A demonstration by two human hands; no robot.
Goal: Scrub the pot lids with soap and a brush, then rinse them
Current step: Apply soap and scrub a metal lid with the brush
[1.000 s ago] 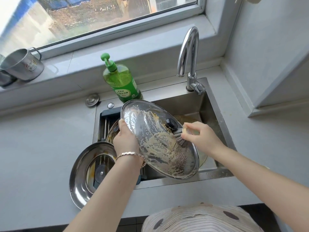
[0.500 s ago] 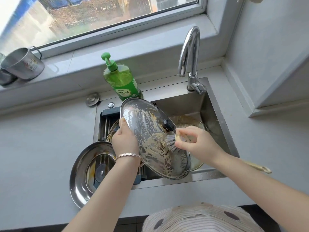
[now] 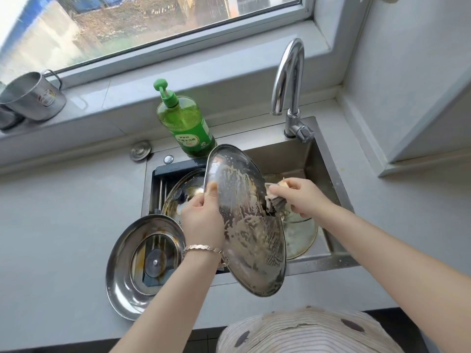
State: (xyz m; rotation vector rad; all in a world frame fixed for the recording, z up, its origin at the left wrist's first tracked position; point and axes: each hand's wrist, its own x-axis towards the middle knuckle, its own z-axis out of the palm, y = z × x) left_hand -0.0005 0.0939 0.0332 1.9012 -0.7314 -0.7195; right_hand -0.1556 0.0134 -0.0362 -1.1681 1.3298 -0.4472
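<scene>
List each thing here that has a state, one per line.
Soapy lid: held tilted over the sink, sudsy.
Brush: gripped, bristles at the lid's rim.
Faucet: off, no water running.
Soap bottle: upright, mostly full.
Steel lid: inside up, on the sink's edge.
Mug: tilted on the sill.

The sink (image 3: pixel 328 174) is crowded. A big soapy lid (image 3: pixel 244 225) is held tilted over its middle and blocks most of the way in. The left hand (image 3: pixel 201 220) grips its left rim, and the right hand (image 3: pixel 303 197) holds the brush (image 3: pixel 275 205) at its right edge. Under it lie a glass lid (image 3: pixel 183 189) on the left and another glass lid (image 3: pixel 303 235) on the right. The tap (image 3: pixel 288 80) bends over the back right corner. The soap bottle (image 3: pixel 186 126) stands just behind the back rim. A steel lid (image 3: pixel 119 263) covers the front left corner. The counter (image 3: pixel 407 212) to the right has a wide bare stretch.
</scene>
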